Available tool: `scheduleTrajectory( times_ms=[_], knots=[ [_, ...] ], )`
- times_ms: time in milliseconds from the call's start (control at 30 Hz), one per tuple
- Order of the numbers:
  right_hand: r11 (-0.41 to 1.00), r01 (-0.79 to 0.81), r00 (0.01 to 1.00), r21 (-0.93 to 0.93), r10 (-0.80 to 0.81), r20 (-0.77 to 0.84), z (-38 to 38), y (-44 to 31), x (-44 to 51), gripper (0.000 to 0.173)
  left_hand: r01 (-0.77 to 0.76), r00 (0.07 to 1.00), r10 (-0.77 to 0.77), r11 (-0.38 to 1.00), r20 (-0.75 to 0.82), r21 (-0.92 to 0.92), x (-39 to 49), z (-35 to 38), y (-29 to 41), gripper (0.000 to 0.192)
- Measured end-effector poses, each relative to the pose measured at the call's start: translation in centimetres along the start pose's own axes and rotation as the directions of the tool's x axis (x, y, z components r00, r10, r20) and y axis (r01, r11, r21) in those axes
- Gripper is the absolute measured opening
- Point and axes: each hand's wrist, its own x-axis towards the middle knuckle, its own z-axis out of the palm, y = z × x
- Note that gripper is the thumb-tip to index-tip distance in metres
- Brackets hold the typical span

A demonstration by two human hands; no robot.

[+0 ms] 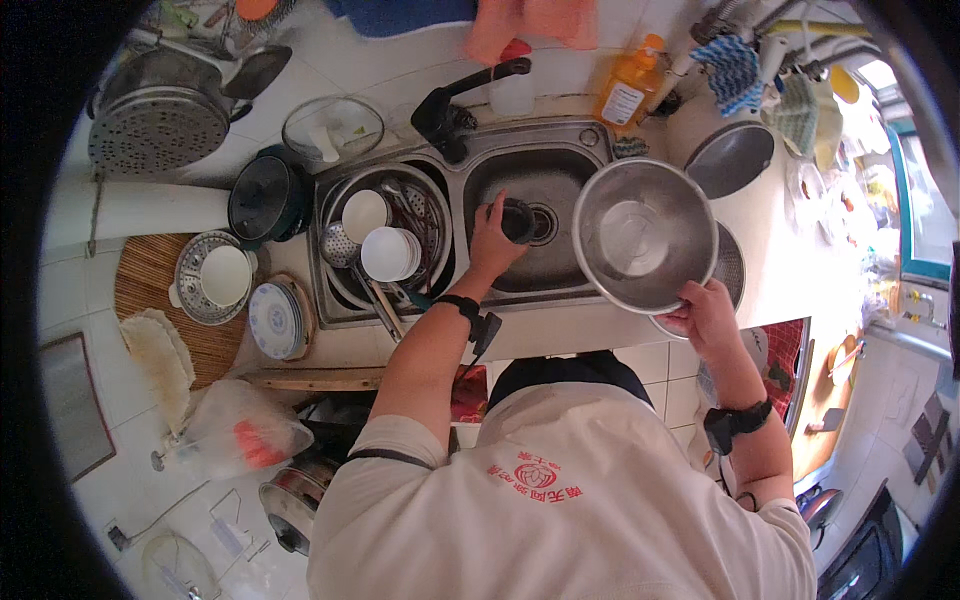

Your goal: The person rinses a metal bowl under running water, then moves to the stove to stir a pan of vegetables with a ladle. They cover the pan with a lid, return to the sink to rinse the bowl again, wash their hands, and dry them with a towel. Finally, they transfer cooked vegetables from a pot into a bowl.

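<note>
My left hand (496, 238) reaches into the right basin of the stainless steel sink (495, 274) and grips a small black cup-shaped piece (519, 222), perhaps a drain strainer basket. Just right of it shows the round drain (543, 223). My right hand (705, 319) pinches the near rim of a large stainless steel bowl (645, 236). That bowl is tipped with its inside towards me, over the sink's right edge and the counter. Behind it a perforated metal colander (731, 266) is partly hidden.
Left basin: a metal bowl (341, 191) holding white bowls (384, 255), ladles and utensils. Black faucet (442, 124) stands behind. Plates (274, 319), a dark pot (262, 196) and a glass lid (300, 124) are left. An orange soap bottle (628, 79) and a wok-like pan (731, 157) are right.
</note>
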Motion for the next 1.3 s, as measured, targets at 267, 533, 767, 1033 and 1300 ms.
scheduleTrajectory(
  times_ms=[267, 533, 767, 1033, 1300],
  knots=[
    [0.979, 0.008, 0.998, -0.202, -0.022, -0.063, 5.2, 3.3, 7.4, 0.030, 0.082, 0.995, -0.088, 0.991, -0.045, -0.108, 2.9, 3.9, -4.0, 0.114],
    [0.952, 0.113, 0.984, -0.284, -0.147, -0.100, 8.3, 4.2, 12.5, 0.027, 0.179, 0.983, -0.182, 0.969, -0.006, -0.170, 3.0, 5.2, -4.1, 0.117],
    [0.819, 0.299, 0.941, -0.491, -0.337, 0.011, 9.6, 6.7, 17.4, 0.038, 0.272, 0.952, -0.299, 0.924, -0.064, -0.269, 0.1, 4.1, -1.6, 0.110],
    [0.314, 0.471, 0.758, -0.825, -0.623, 0.195, 12.1, 7.6, 19.8, 0.069, 0.278, 0.959, -0.275, 0.863, 0.068, -0.423, -11.6, -1.1, -1.9, 0.058],
    [0.244, 0.384, 0.815, -0.891, -0.543, 0.203, 14.7, 6.5, 17.4, 0.077, 0.288, 0.950, -0.313, 0.853, 0.015, -0.435, -17.2, -1.2, -3.2, 0.046]
  ],
)
